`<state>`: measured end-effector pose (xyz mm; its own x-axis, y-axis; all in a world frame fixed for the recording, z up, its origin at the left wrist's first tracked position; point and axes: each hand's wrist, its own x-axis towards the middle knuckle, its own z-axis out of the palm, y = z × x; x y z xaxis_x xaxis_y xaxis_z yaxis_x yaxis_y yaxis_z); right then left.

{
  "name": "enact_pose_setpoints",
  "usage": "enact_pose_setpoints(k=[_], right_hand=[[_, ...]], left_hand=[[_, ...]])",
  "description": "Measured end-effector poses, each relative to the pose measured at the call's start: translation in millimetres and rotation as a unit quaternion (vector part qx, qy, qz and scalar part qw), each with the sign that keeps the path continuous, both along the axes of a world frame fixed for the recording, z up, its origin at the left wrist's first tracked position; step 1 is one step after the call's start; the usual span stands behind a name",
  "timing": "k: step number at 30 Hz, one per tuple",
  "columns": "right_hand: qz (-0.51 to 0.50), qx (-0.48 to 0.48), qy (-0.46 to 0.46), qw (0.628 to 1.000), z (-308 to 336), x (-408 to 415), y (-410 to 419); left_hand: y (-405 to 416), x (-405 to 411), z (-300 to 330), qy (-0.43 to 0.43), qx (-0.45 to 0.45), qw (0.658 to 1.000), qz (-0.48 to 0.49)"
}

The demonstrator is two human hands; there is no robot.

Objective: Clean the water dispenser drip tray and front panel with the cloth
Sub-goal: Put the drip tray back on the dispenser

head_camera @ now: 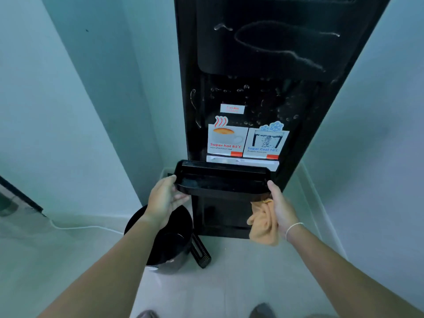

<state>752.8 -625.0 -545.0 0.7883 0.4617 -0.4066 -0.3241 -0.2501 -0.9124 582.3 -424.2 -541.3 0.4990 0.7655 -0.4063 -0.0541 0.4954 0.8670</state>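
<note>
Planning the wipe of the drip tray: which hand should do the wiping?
Right. The right hand already holds the orange cloth beneath the drip tray; the left hand only grips the tray's other end and can steady it.

Both forearms bare to bottom of view, no sleeves seen. Left hand (164,198) bare: no ring, watch or band visible. Right hand (283,208) bare too; thin white band (294,228) circled right wrist, looking like plain string or cord. No gloves. At bottom edge of view, two grey rounded toe shapes (261,311) showed, footwear or feet, too cut off and blurred to tell which.
</note>
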Motion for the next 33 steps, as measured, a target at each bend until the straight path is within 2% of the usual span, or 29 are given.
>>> enact_pose_setpoints(k=[10, 17, 33], right_hand=[[-0.048, 0.001, -0.023, 0.999, 6.4, 53.0, -8.5], [-0.052, -0.008, 0.036, 0.998, -3.5, 69.6, 0.1], [-0.058, -0.009, 0.071, 0.996, -15.3, 73.3, 5.3]], left_hand=[[-9.6, 51.5, 7.2, -0.020, 0.009, 0.999, -0.038], [-4.6, 60.7, -1.7, -0.001, 0.001, 0.999, -0.034], [-2.4, 67.4, -4.0, 0.026, -0.062, 0.998, -0.002]])
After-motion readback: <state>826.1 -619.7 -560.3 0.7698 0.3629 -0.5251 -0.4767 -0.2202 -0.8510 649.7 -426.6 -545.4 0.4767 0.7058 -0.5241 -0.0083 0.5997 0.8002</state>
